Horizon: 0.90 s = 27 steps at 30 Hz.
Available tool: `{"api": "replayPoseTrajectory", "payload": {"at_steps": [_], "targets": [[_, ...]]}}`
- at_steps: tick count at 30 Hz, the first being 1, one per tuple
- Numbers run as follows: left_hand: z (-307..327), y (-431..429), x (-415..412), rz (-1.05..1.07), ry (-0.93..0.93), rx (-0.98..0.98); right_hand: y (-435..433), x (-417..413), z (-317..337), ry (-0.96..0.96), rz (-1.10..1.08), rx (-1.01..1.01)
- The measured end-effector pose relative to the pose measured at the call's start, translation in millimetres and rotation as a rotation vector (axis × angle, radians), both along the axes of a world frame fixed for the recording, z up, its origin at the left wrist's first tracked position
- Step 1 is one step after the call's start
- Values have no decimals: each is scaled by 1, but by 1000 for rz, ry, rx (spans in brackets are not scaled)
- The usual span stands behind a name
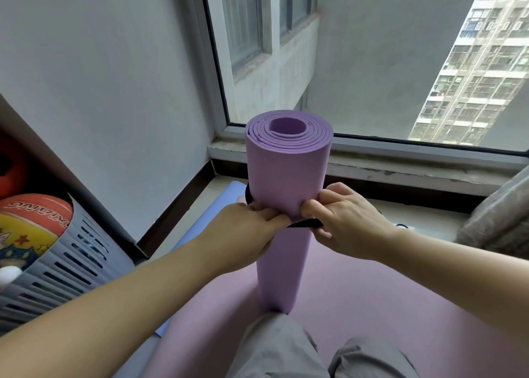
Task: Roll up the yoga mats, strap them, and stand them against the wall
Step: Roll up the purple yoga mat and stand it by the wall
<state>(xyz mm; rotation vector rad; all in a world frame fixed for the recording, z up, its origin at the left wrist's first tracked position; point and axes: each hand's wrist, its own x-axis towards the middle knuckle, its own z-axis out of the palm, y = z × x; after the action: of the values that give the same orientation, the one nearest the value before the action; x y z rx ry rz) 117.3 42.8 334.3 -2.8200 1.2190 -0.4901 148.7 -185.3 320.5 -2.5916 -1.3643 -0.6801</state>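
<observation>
1. My left hand and right hand both pinch the flat black strap, fingers curled and tips nearly meeting.
2. Just behind my fingertips, the rolled purple foam yoga mat stands upright with the strap around its middle.
3. It looks light, soft and springy. I'd hold it mid-roll, at the strap.

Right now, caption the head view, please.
Left hand and right hand pinch a black fabric strap round an upright rolled purple foam mat.

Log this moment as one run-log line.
mat: rolled, upright | strap: around mat | left hand: holds strap | right hand: holds strap
</observation>
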Motion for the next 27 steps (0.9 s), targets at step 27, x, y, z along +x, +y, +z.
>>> {"api": "replayPoseTrajectory", "payload": {"at_steps": [27], "targets": [[12, 5, 5, -162, 61, 6, -5, -1, 10, 137, 160, -40]]}}
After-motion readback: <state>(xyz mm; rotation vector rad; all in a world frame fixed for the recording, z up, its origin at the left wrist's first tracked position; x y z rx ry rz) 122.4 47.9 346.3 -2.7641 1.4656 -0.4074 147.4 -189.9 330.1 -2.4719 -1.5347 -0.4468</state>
